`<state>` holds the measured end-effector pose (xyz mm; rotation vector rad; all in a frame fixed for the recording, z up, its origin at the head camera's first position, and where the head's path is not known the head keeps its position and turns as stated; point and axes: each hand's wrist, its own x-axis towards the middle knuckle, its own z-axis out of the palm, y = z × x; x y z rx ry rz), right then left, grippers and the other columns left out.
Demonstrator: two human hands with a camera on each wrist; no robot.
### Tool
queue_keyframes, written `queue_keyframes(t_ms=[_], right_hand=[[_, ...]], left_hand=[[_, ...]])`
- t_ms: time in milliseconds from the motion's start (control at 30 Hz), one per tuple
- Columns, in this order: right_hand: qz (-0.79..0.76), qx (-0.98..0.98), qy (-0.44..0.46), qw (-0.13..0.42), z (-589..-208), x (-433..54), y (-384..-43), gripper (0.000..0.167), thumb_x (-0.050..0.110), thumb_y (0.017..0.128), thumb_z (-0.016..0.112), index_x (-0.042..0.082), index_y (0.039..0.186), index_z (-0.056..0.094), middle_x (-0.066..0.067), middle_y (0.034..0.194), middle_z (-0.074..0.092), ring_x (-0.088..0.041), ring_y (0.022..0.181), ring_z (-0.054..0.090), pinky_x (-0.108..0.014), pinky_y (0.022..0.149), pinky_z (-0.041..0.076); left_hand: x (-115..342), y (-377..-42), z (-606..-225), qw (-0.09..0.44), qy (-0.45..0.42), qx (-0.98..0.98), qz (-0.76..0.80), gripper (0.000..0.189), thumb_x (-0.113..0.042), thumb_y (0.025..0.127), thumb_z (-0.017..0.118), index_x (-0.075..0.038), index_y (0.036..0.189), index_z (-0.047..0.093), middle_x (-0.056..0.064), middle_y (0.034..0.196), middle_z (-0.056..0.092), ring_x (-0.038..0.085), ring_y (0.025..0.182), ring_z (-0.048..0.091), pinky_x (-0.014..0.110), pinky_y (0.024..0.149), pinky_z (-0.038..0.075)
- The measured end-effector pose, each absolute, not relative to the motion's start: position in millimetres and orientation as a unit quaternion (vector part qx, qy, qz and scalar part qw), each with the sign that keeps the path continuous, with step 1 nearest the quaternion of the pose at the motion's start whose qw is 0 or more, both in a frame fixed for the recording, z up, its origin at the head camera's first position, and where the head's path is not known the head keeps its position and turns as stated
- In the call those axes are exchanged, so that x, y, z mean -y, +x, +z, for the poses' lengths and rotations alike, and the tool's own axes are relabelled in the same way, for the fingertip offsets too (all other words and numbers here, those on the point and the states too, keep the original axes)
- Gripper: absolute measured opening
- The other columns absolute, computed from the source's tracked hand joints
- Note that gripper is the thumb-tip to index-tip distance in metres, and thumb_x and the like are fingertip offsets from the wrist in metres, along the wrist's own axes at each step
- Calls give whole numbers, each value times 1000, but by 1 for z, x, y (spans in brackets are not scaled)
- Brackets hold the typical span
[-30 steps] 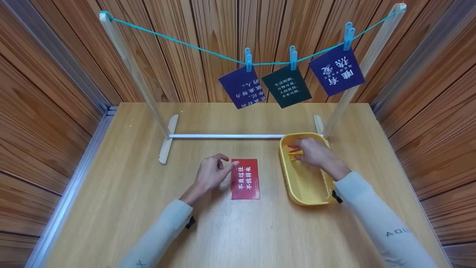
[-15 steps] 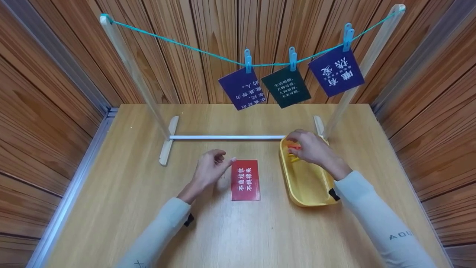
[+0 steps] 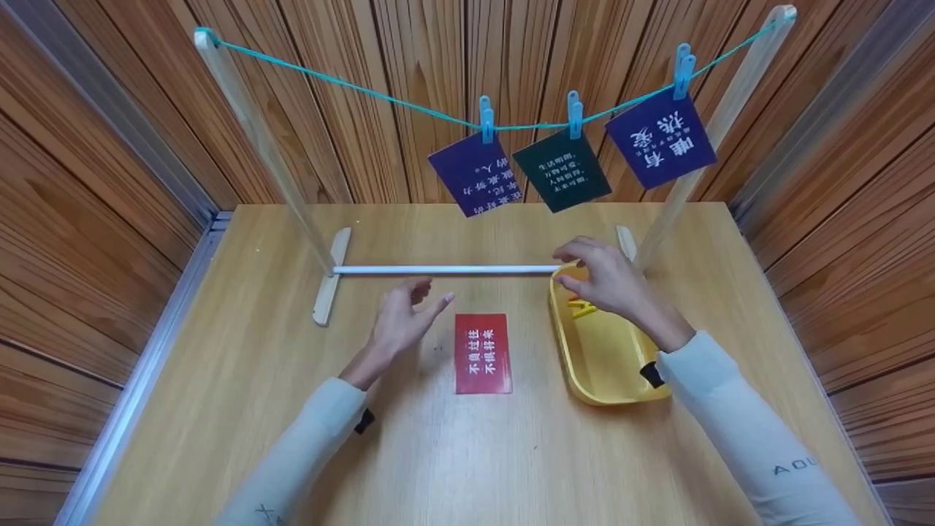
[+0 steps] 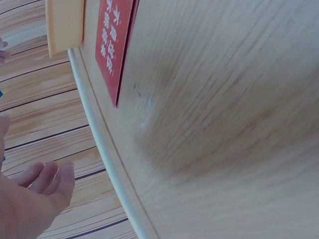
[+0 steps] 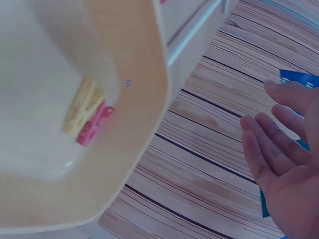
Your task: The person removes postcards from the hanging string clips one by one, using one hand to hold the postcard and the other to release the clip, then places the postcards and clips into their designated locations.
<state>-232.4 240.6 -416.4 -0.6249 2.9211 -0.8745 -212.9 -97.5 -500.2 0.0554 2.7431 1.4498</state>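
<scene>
My right hand (image 3: 608, 281) hovers over the back end of the yellow basket (image 3: 565, 365), thumb and fingers spread and nothing between them. A yellow clothespin (image 5: 82, 107) and a red one (image 5: 95, 124) lie together on the basket's floor in the right wrist view. To the left, my left hand (image 3: 398, 318) is raised over the table with fingers loosely bent and the thumb held out, also holding nothing. Beside it a red card (image 3: 483, 354) with white characters lies flat on the wood; its corner and edge show in the left wrist view too.
A green line (image 3: 350, 90) sags between two wooden posts (image 3: 252, 124). Blue clothespins (image 3: 575, 117) hold a dark green card (image 3: 562, 172) between two purple cards (image 3: 661, 139) on it. A white rod (image 3: 445, 270) joins the posts' feet behind the card. Wood-panelled walls enclose the table.
My right hand has risen out of the basket toward its back rim, uncovering more of the yellow clothespin. The left hand has drawn away from the red card, back and left.
</scene>
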Motion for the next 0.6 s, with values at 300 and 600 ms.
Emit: queue_keyframes(t_ms=[300,600], right_hand=[[-327,-916,-209,-106,-393,-236,-235,31,14,95,78,3,124,72,-17,130,73,-35,116,69,-52,99,61],[-351,-902,-207,-144,-378,-229,-236,29,15,97,77,2,123,72,-16,126,73,-33,114,69,-49,100,61]], left_hand=[[100,-223,-495,-8,14,-855,518,81,-61,94,71,-12,153,47,16,137,66,25,123,67,44,106,59],[96,-230,-488,-2,5,-852,524,85,-55,95,73,-11,160,38,13,144,63,29,130,66,45,110,57]])
